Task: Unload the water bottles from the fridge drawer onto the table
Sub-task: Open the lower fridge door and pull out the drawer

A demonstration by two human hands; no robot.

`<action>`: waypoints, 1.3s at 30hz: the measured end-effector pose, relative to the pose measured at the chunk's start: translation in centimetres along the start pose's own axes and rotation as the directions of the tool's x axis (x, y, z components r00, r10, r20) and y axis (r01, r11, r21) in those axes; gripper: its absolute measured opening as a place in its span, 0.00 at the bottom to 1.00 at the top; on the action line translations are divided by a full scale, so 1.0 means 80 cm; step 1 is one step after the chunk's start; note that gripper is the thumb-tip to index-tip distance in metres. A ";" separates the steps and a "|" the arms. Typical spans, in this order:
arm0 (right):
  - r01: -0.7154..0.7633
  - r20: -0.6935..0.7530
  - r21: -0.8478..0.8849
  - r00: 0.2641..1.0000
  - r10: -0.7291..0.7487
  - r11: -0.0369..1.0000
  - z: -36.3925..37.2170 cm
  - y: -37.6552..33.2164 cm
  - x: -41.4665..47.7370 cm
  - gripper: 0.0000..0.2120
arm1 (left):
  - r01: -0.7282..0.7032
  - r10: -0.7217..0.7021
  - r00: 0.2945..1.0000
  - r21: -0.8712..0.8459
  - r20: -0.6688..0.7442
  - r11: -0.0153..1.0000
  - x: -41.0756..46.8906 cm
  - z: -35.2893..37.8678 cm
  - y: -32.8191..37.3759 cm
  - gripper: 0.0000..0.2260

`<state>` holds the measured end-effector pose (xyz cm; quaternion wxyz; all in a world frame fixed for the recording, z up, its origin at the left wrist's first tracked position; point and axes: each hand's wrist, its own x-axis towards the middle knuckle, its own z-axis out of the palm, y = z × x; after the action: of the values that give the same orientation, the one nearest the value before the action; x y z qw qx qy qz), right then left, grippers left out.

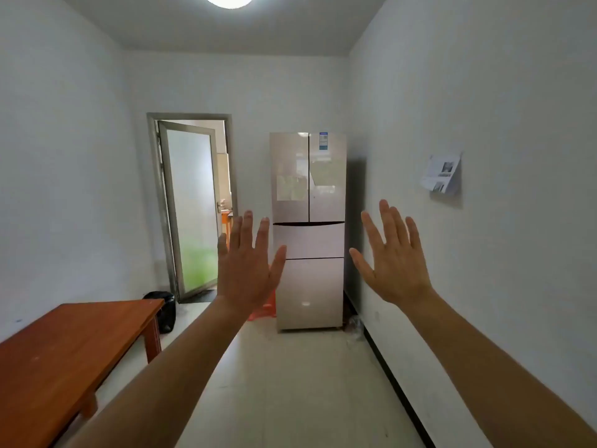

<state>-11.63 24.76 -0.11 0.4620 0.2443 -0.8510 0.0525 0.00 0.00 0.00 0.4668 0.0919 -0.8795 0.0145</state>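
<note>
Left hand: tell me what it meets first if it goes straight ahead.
Probably the fridge: the left hand, open and empty, overlaps its left edge. Nothing shows between them, though depth is unclear.

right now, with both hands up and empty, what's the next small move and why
Probably walk forward to the fridge and reach for a lower drawer. Both the left hand and the right hand are open, holding nothing, and the fridge stands across the room with all doors and drawers shut. No bottles show yet, and the table at the left waits for them.
</note>
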 end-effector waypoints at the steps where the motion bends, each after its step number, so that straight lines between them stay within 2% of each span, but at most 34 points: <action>1: -0.004 0.031 -0.003 1.000 0.004 1.000 0.014 0.001 0.003 0.37 | 0.008 -0.007 0.999 -0.015 0.046 1.000 0.005 0.014 0.001 0.29; 5: -0.015 0.023 -0.002 1.000 0.015 1.000 0.096 0.023 0.024 0.36 | 0.048 -0.045 0.995 -0.029 0.084 0.998 0.033 0.098 0.004 0.31; 9: -0.013 0.014 0.004 1.000 0.013 1.000 0.190 0.062 0.067 0.36 | 0.023 -0.023 0.996 0.001 0.086 1.000 0.091 0.199 0.010 0.30; 14: -0.004 0.056 0.040 0.998 0.002 0.999 0.296 0.117 0.148 0.36 | 0.029 -0.036 0.992 0.054 0.118 0.998 0.183 0.305 0.017 0.30; 18: -0.057 0.100 0.088 0.994 0.048 0.994 0.376 0.136 0.212 0.36 | 0.038 -0.048 0.990 0.078 0.130 0.996 0.231 0.374 0.001 0.31; 26: -0.023 0.143 0.161 0.990 0.000 0.987 0.556 0.122 0.296 0.35 | 0.099 -0.119 0.973 0.105 0.196 0.990 0.299 0.536 -0.072 0.31; 29: -0.014 0.149 0.168 0.989 -0.012 0.986 0.635 0.109 0.338 0.34 | 0.081 -0.099 0.975 0.101 0.197 0.992 0.332 0.611 -0.111 0.31; 39: -0.041 0.253 0.133 0.967 0.006 0.990 0.885 0.083 0.495 0.35 | 0.079 -0.094 0.965 0.071 0.244 0.994 0.506 0.847 -0.236 0.30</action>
<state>-86.56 -6.31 -7.24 0.3315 0.2702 -0.9000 0.0847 -74.27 -32.13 -5.98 0.3510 0.1453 -0.9250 0.0094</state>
